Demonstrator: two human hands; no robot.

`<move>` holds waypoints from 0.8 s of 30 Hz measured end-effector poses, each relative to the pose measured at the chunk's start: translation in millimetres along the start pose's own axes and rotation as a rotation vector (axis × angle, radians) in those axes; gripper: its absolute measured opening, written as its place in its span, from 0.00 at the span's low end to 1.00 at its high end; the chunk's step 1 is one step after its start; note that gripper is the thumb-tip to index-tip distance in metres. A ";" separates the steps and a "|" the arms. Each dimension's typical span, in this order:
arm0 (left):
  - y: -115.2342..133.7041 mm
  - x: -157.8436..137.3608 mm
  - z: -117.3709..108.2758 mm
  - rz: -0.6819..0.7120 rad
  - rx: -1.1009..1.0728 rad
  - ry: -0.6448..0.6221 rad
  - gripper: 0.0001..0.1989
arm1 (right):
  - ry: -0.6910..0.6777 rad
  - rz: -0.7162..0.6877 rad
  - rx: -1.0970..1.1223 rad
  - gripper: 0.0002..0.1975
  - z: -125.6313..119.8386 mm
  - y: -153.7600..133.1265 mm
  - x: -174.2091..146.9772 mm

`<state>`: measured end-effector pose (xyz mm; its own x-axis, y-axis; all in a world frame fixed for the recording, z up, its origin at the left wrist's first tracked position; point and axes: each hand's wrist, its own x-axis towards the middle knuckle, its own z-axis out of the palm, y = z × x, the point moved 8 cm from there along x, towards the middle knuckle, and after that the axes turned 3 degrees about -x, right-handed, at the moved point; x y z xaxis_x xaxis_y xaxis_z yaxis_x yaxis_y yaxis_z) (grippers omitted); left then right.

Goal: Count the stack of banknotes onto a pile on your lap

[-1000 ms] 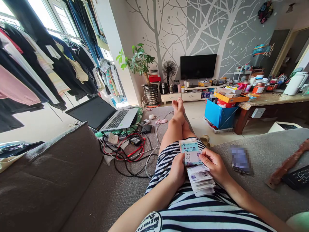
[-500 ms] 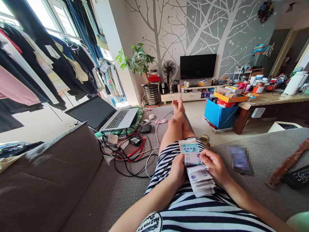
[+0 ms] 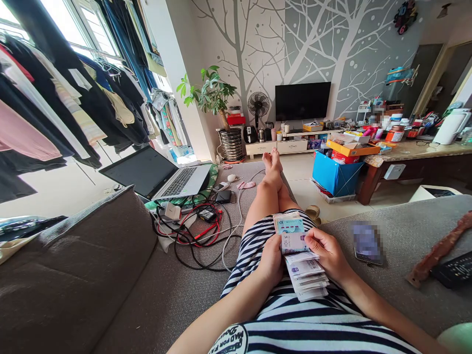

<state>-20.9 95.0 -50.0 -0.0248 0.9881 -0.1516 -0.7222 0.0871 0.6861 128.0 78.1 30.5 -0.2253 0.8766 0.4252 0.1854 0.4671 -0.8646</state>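
Between my hands, above my lap, is a pale purple banknote (image 3: pixel 293 243) marked 5. My left hand (image 3: pixel 272 258) grips its left edge, thumb on top. My right hand (image 3: pixel 328 251) pinches its right side between thumb and fingers. Just beyond it, a teal banknote (image 3: pixel 289 225) marked 10 lies on paler notes over the striped cloth on my thighs. Nearer to me, a fanned pile of purple banknotes (image 3: pixel 308 278) rests on my lap, its upper end close to my right hand. My curled fingers are partly hidden under the held note.
To my left on the grey sofa (image 3: pixel 125 300) are an open laptop (image 3: pixel 158 179) and tangled cables (image 3: pixel 201 241). On my right lie a phone (image 3: pixel 367 243) with a blurred screen, a brown stick-like object (image 3: pixel 438 248) and a black remote control (image 3: pixel 455 270). A cluttered table (image 3: pixel 413 157) stands beyond.
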 end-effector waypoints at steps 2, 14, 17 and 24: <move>0.0 0.4 0.6 0.001 0.011 -0.010 0.15 | 0.000 -0.002 -0.005 0.27 0.2 -0.3 0.0; -1.6 -3.5 7.6 -0.053 0.062 -0.083 0.15 | -0.003 -0.004 0.037 0.27 -0.1 0.0 -0.9; -2.1 -5.7 10.9 -0.076 0.067 -0.104 0.17 | -0.024 -0.023 0.074 0.29 0.8 1.5 -3.0; 5.4 -12.2 25.8 -0.071 0.061 -0.119 0.15 | -0.018 -0.014 0.068 0.32 0.1 8.2 -0.5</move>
<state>-6.8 86.7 -26.1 0.1099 0.9869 -0.1180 -0.6755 0.1613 0.7195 129.5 81.5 23.2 -0.2448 0.8675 0.4330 0.1168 0.4697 -0.8750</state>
